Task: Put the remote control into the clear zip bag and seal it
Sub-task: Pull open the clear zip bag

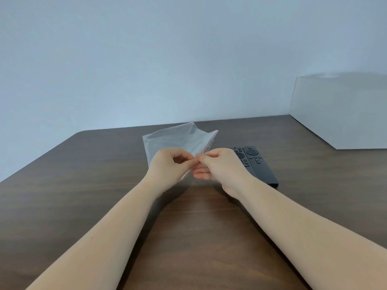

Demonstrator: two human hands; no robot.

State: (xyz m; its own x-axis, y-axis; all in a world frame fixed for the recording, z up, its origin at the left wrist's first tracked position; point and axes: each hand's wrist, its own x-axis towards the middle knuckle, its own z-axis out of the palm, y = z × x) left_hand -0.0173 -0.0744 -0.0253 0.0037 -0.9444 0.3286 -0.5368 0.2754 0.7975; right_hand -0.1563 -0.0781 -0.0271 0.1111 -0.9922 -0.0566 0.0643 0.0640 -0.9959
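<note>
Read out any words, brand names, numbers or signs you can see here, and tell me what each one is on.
None can be read.
Two black plastic remote controls: the button markings are too small and blurred to read.
Clear plastic zip bag with a red seal strip: no print visible.
White box: blank on the sides shown.

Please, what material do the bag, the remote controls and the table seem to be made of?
Bag: thin clear plastic film, slightly glossy; the table shows through it, and a red strip runs along its mouth.
Remote controls: probably matte black plastic, with small dark buttons that may be rubber.
Table: dark brown with a wood grain pattern and a smooth finish; solid wood or laminate, I cannot tell.
</note>
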